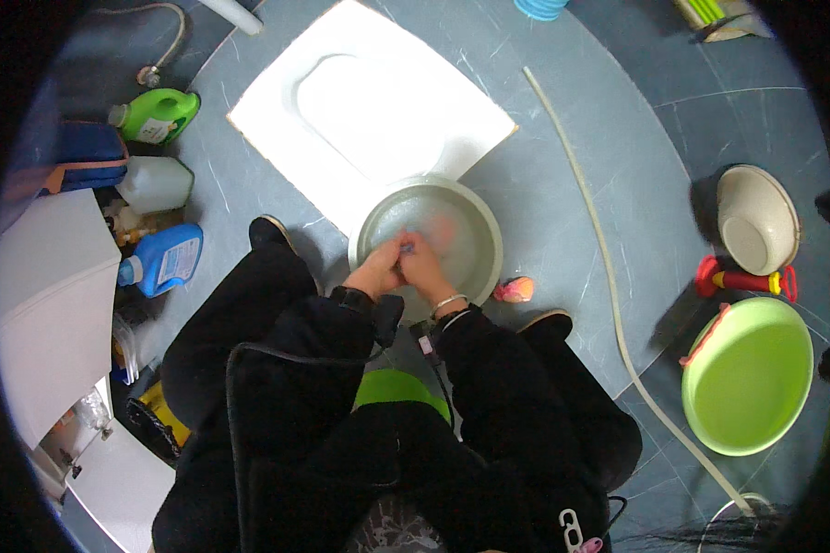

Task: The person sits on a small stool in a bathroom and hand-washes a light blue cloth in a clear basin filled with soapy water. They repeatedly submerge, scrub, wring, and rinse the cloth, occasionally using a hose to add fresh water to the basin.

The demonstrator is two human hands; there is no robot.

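- A white squat pan [369,115] spans the floor at 11 o'clock from the basin.
- A pale round basin [496,244] of cloudy water sits between the person's feet.
- A blue jug [168,261] lies far off at 9 o'clock.
- Left hand [376,271], at the basin's 8 o'clock, and right hand [423,266], at 6, press together, fingers bunched on one small piece.
- A pink-orange item [516,289] rests just outside the rim at 4 o'clock.
- A blurred pink patch [444,229] shows in the water at 2.
- The bluish piece [407,248] is pinched between both hands near the basin's centre.
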